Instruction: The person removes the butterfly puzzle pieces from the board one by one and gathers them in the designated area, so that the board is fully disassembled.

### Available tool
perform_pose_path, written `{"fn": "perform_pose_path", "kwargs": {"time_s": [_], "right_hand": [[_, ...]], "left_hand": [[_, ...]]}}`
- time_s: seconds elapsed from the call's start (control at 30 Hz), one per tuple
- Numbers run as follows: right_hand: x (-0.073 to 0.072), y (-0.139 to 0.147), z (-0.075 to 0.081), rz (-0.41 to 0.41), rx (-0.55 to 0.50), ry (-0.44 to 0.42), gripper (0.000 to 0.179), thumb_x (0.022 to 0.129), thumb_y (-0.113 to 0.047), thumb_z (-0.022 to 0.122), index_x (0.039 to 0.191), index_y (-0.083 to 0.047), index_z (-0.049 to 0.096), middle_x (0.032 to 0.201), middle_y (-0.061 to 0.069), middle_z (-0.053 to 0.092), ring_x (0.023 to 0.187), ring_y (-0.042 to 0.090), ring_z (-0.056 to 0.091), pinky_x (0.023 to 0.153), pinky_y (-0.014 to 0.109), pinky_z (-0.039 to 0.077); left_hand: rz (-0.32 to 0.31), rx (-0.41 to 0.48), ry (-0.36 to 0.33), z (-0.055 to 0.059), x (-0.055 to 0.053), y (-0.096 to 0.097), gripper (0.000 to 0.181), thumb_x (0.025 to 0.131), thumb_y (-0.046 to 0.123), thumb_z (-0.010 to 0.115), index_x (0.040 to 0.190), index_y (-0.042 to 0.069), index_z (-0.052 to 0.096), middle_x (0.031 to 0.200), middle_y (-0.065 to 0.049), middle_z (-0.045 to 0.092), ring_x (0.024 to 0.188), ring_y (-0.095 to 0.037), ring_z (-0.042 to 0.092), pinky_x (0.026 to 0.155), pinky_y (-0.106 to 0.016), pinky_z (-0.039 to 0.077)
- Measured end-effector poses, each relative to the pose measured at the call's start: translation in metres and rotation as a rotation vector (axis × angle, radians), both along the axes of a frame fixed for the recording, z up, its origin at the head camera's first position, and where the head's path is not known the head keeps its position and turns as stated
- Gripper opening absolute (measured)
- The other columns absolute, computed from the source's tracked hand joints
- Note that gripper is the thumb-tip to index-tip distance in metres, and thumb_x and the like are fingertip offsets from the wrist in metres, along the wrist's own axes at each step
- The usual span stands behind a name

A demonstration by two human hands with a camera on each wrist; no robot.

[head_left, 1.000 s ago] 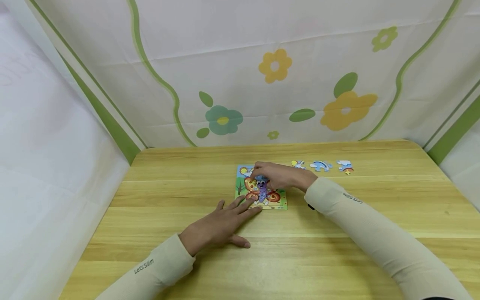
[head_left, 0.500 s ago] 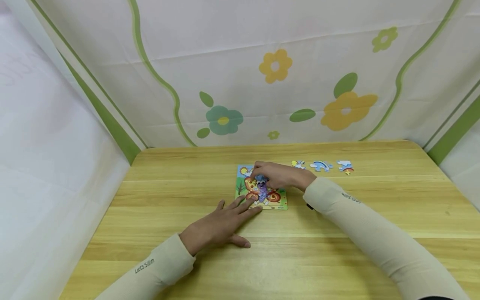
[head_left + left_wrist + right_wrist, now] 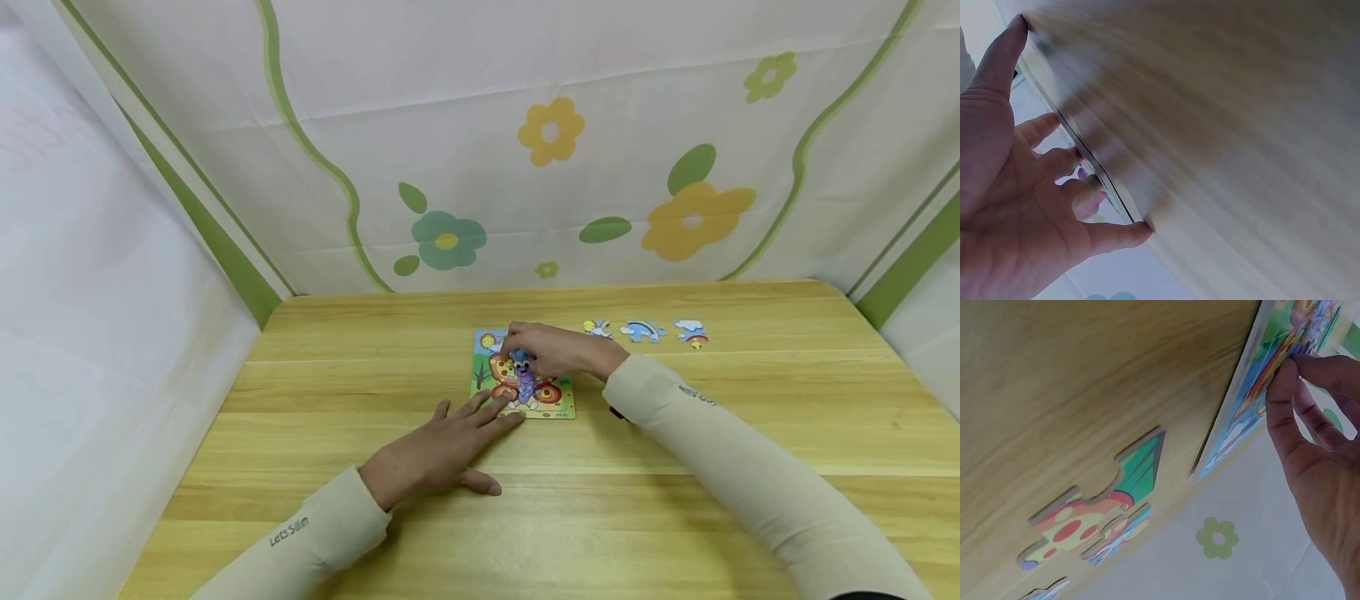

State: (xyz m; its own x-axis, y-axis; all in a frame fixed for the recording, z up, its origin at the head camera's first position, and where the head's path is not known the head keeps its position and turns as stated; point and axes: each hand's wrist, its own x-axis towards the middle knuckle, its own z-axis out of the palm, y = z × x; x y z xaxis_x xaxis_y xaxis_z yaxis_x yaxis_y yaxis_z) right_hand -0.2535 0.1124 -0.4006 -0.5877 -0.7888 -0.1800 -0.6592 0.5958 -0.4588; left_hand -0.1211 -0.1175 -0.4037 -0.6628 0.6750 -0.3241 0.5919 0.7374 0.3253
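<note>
On the left, we see the left hand lying flat on the wooden tabletop, fingers straight and spread, its fingertips touching the near left corner of the puzzle board. The left wrist view shows the same spread hand with thumb and fingertips against the board's thin edge; it grips nothing.

Moving to the middle, we find the puzzle board lying flat on the tabletop, near its centre and a little toward the far side, showing a butterfly picture with orange wings. The right hand rests over the board's upper part, fingers curled and pressing on the picture by the butterfly's blue head. In the right wrist view, we see its fingertips touching the board's printed face; whether they pinch a separate piece we cannot tell.

Further right, three loose pieces lie in a row on the tabletop near its far edge: a small piece just beside the right hand, a rainbow piece, and a cloud piece. The right wrist view shows a mushroom piece lying flat beside the board.
</note>
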Motion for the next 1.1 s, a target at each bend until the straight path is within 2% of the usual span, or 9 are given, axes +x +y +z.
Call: {"fn": "perform_pose_path", "kwargs": {"time_s": [0.2,0.57,0.67,0.9,1.1], "right_hand": [[-0.001,-0.001,-0.001,0.0,0.019,0.011,0.04,0.097,0.007,0.064,0.133,-0.01,0.069,0.129,0.009,0.06,0.105,0.019,0.058,0.088,0.035,0.049],[0.0,-0.001,0.001,-0.025,0.012,0.007,0.038,0.096,0.007,0.065,0.13,-0.01,0.069,0.129,0.009,0.06,0.121,0.026,0.061,0.097,0.041,0.053],[0.0,0.001,0.001,-0.025,0.003,0.003,0.039,0.096,0.007,0.064,0.131,-0.01,0.069,0.129,0.009,0.06,0.116,0.024,0.061,0.094,0.04,0.053],[-0.001,0.011,0.003,-0.064,-0.058,-0.017,0.042,0.094,0.01,0.061,0.132,-0.007,0.069,0.131,0.011,0.06,0.092,0.019,0.058,0.081,0.033,0.052],[-0.002,0.034,0.006,-0.087,-0.137,-0.006,0.044,0.092,0.013,0.056,0.131,-0.004,0.069,0.129,0.014,0.061,0.091,0.019,0.061,0.079,0.033,0.054]], "left_hand": [[-0.004,-0.005,0.004,-0.001,0.0,0.0,0.092,0.095,0.059,0.067,0.169,0.03,0.022,0.178,-0.002,0.01,0.165,-0.033,0.01,0.119,-0.075,0.025],[0.001,0.0,0.003,0.001,0.001,0.0,0.092,0.094,0.059,0.068,0.169,0.03,0.022,0.178,-0.002,0.012,0.164,-0.033,0.011,0.119,-0.075,0.026],[0.0,0.001,0.001,0.001,0.001,0.0,0.092,0.094,0.059,0.068,0.169,0.03,0.022,0.178,-0.002,0.011,0.165,-0.033,0.011,0.119,-0.075,0.025],[0.003,0.001,-0.001,0.001,0.001,0.0,0.092,0.095,0.059,0.067,0.169,0.03,0.021,0.178,-0.002,0.011,0.165,-0.033,0.011,0.12,-0.075,0.025],[0.004,0.003,0.003,0.0,0.001,0.0,0.092,0.094,0.059,0.068,0.169,0.03,0.022,0.178,-0.003,0.01,0.165,-0.033,0.011,0.12,-0.075,0.025]]}}
